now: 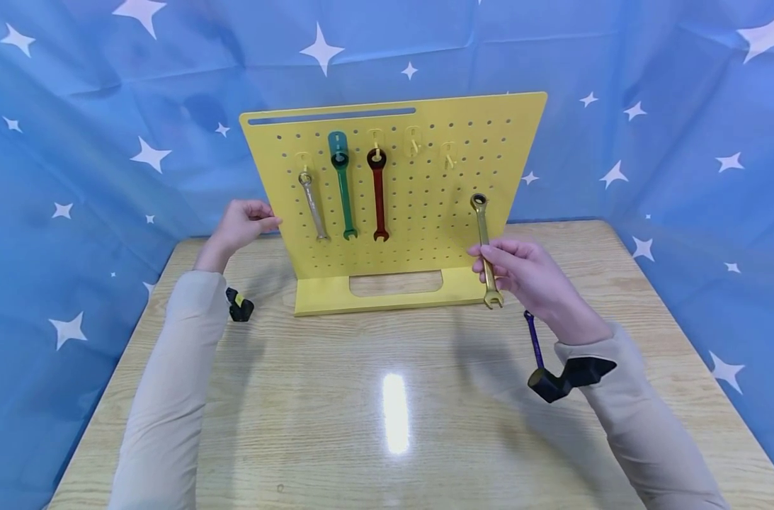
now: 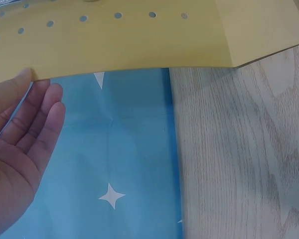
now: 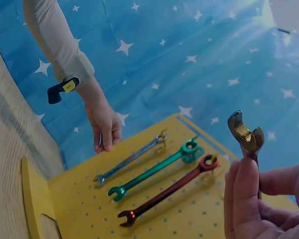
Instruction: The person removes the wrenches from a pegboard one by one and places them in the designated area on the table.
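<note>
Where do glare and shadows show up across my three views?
Head view: a bright glare patch on the table, soft shadows to its left and right; left wrist view: no strong glare, faint shading on the wood; right wrist view: pale glow washing the backdrop at upper right.

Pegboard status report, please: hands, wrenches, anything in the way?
Left hand pinching side edge of pegboard. Right hand holding gold wrench, not hung. Silver wrench, green wrench, red wrench hanging, purple wrench on table. Nothing seen blocking two bare hooks.

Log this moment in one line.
left hand: pinches pegboard edge | right hand: holds gold wrench | hung: silver wrench, green wrench, red wrench | on table: purple wrench
</note>
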Demonstrator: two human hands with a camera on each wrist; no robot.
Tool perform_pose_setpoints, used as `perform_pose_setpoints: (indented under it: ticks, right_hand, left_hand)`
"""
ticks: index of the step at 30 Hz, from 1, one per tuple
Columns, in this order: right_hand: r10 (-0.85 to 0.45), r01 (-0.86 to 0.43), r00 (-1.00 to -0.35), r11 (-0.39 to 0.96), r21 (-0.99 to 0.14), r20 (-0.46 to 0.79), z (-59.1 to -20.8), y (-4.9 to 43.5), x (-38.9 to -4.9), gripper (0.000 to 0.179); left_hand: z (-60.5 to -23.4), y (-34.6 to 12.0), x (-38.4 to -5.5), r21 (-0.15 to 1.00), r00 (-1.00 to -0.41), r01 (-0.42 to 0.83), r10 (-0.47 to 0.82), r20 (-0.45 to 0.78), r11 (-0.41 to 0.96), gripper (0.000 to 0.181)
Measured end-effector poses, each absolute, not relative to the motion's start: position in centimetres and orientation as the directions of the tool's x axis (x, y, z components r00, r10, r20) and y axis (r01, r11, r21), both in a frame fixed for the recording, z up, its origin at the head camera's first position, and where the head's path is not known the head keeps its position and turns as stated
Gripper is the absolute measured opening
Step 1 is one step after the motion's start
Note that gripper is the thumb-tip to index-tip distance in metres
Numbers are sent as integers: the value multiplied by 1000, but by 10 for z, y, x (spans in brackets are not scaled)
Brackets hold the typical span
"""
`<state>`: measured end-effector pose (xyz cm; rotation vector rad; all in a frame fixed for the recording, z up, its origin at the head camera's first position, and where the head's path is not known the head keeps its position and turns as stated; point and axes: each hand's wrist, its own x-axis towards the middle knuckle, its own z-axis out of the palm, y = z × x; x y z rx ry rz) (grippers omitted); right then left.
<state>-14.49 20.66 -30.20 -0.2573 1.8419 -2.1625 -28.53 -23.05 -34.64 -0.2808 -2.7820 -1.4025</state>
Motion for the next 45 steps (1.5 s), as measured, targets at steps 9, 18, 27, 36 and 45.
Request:
perform_pose_setpoints:
  ticks: [9, 18, 27, 36, 45]
  right_hand:
    - [-314, 105, -947, -106, -989, -66, -325, 229, -136, 18]
    - [-293, 158, -948, -78, -984, -129, -346, 253, -127, 19]
    - [-301, 174, -942, -63, -983, -147, -367, 274, -117, 23]
    - [-267, 257, -933, -22, -966, -242, -388, 299, -107, 23]
    - [-275, 313, -912, 16, -950, -305, -414, 331, -102, 24]
  left_hand:
    - [-347, -231, -286, 790, -983, 169, 154, 96, 590, 15]
    - [-347, -232, -285, 784, -985, 162, 148, 90, 600, 17]
    - [-347, -232, -285, 783, -984, 164, 151, 90, 600, 19]
    - [-347, -231, -285, 790, -985, 161, 147, 91, 592, 17]
    - [-347, -230, -286, 788, -984, 168, 152, 95, 592, 17]
